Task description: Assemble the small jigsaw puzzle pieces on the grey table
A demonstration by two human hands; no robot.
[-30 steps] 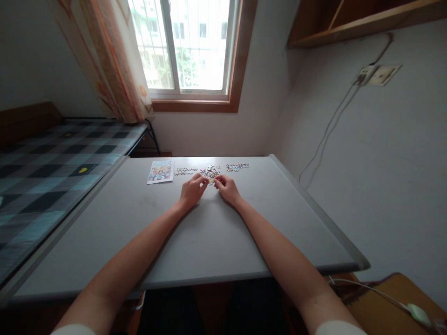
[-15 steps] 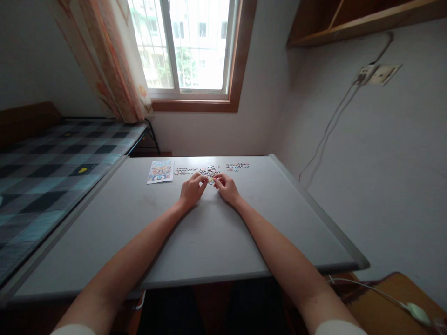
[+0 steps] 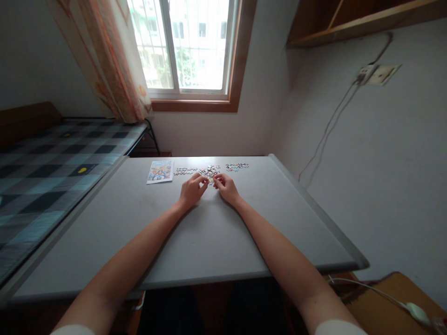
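Note:
My left hand (image 3: 193, 188) and my right hand (image 3: 226, 187) meet at the near edge of a pile of jigsaw puzzle pieces (image 3: 209, 171). Between their fingertips sits a small yellowish puzzle piece (image 3: 211, 180), pinched from both sides. Its exact outline is too small to make out. Left of the pile lie rows of puzzle pieces (image 3: 185, 171), and to the right is another cluster of pieces (image 3: 237, 166). A printed picture sheet (image 3: 160, 172) rests flat beyond my left hand, at the left of the pieces.
The grey-white table (image 3: 209, 232) has raised edge trim along its sides. A bed with a checked cover (image 3: 70, 167) stands to the left. Ahead is a window with a curtain (image 3: 108, 60). At right, a cable (image 3: 324, 135) hangs from a wall socket (image 3: 379, 74).
Both hands stay in nearly the same place. Only slight shifts of the fingertips around the yellowish piece show.

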